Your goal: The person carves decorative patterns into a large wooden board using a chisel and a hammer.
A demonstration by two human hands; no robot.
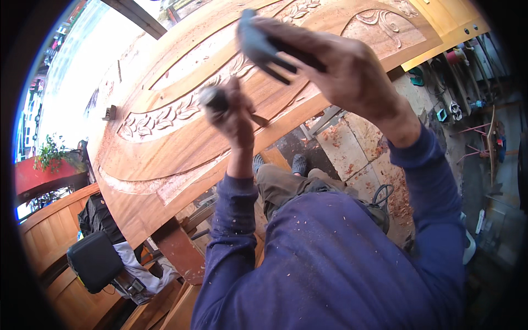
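Left hand: fist [236, 124] closed round a chisel [213, 99], its rounded butt end facing up; the short blade shows below the fingers. Whether its edge touches wood, I cannot tell.
Right hand: fist [355, 74] closed on a dark claw hammer [257, 48], held up above and to the right of the chisel; head blurred, claw prongs pointing down, apart from the chisel butt.
Panel: large brown wooden panel [192, 147] under both hands, in front of the worker.
Carving: raised leaf band [165, 118] left of the chisel; scrollwork [382, 25] at the far right.
Panel edge: small block [110, 113] at the left side.
Worker: blue sleeves [426, 176], flecked with pale chips.
Floor: pale tiles [341, 151], shavings scattered on them.
Left surroundings: black box-shaped object [94, 263]; farther off, green plant [50, 153] over a red planter [48, 175].
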